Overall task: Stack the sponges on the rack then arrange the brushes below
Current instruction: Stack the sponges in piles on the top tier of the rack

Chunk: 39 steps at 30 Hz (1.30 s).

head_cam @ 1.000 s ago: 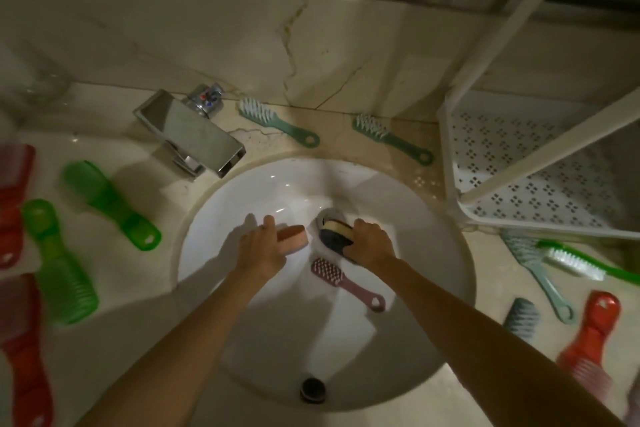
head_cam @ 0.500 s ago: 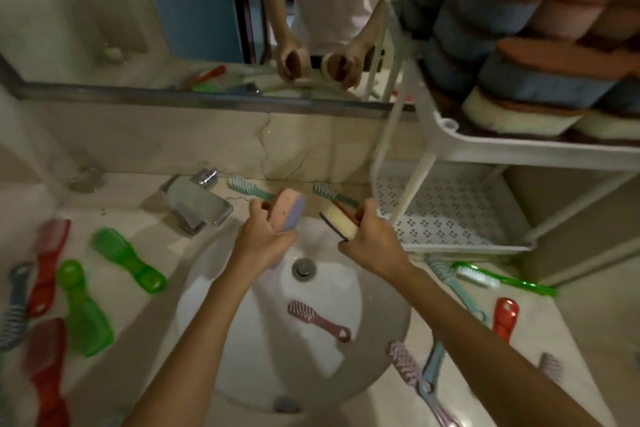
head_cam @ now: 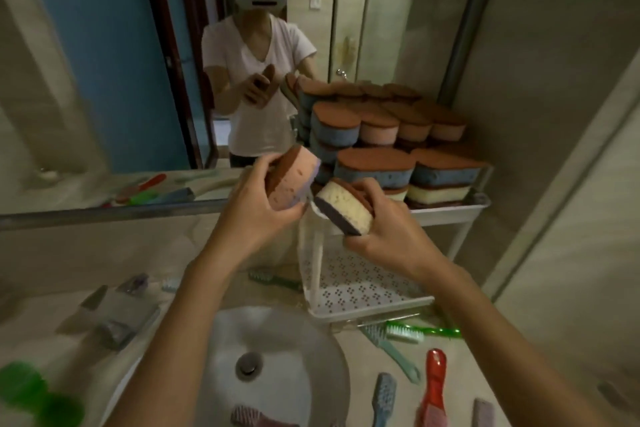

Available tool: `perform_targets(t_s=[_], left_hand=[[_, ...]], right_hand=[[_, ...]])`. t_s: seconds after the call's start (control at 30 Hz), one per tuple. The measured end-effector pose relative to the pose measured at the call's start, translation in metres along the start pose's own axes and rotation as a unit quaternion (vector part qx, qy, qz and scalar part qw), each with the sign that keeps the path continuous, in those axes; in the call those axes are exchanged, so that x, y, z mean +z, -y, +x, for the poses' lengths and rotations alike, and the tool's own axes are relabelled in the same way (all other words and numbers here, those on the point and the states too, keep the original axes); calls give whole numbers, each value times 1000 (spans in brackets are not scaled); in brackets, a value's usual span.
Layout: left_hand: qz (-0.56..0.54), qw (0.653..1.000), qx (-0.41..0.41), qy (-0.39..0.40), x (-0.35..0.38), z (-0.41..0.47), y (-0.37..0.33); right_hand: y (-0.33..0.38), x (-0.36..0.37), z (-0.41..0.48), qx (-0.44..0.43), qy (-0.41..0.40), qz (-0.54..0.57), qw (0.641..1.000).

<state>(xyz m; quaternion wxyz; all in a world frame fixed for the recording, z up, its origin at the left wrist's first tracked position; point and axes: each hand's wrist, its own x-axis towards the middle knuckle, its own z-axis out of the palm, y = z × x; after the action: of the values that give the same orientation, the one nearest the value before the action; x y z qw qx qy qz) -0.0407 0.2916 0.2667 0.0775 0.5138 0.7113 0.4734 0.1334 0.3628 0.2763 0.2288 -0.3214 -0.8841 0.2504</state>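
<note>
My left hand (head_cam: 251, 208) grips a pink sponge (head_cam: 291, 178) with a brown scouring top, held on edge. My right hand (head_cam: 384, 236) grips a cream sponge (head_cam: 343, 208) with a dark scouring side. Both sponges hang in front of the white rack's (head_cam: 446, 210) upper shelf, at its left corner. That shelf carries several stacked sponges (head_cam: 377, 152), blue, pink and cream with brown tops. The perforated lower shelf (head_cam: 360, 288) holds nothing. Brushes lie on the counter: a green one (head_cam: 420, 333), a teal one (head_cam: 389, 345), a red one (head_cam: 434, 381) and a blue one (head_cam: 382, 399).
The white sink basin (head_cam: 277, 367) is below my arms, with a pink brush (head_cam: 256, 418) at its near side. A chrome tap (head_cam: 117, 312) stands left of it, and green brushes (head_cam: 38, 395) lie far left. A mirror (head_cam: 104, 62) fills the wall behind.
Both hands took the sponges out of the basin and raised them up to the rack's upper shelf. The view tilted upward with them.
</note>
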Motion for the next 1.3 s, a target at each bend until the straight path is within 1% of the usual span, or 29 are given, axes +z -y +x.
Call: perform_targets(t_s=[0.07,0.27,0.33,0.4,0.43,0.5,0.57,0.67,0.77,0.9,1.0,1.13,1.3], left_hand=[[16,999,28,-2,3,14,-16],[107,989,103,-1,23,47,-64],[154,979,132,15,33,59,-79],[214,964,155,39,43,70,-90],[248,954,160,53,48,74,-94],[304,935,162,86,57,82,-99],[347,916,166,113,62,86,-101],[391,895,169,130,67,89,-100],[419,884,154,137,70,91,-97],[436,879,146,123,74,92,-92],[431,884,145,107,74,93,-91],[408,895,153,94,74,92,-88],[428,885,157,90,75,92,-87]], right_hand=[[-5,-20,3,2,-32,10,999],[-38,-82,21,7,-114,-30,993],[-50,-100,27,-5,-153,-62,986],[-66,-113,35,-25,-190,-125,974],[-75,-118,39,-25,-195,-160,967],[-92,-122,45,-6,-186,-216,959],[-107,-120,49,13,-171,-250,953],[-118,-115,51,13,-141,-236,961],[-120,-111,50,-3,-116,-224,968],[-117,-110,50,-22,-114,-223,968],[-118,-108,50,-18,-107,-237,965],[-120,-106,49,-4,-110,-227,968],[-117,-106,51,-4,-97,-222,970]])
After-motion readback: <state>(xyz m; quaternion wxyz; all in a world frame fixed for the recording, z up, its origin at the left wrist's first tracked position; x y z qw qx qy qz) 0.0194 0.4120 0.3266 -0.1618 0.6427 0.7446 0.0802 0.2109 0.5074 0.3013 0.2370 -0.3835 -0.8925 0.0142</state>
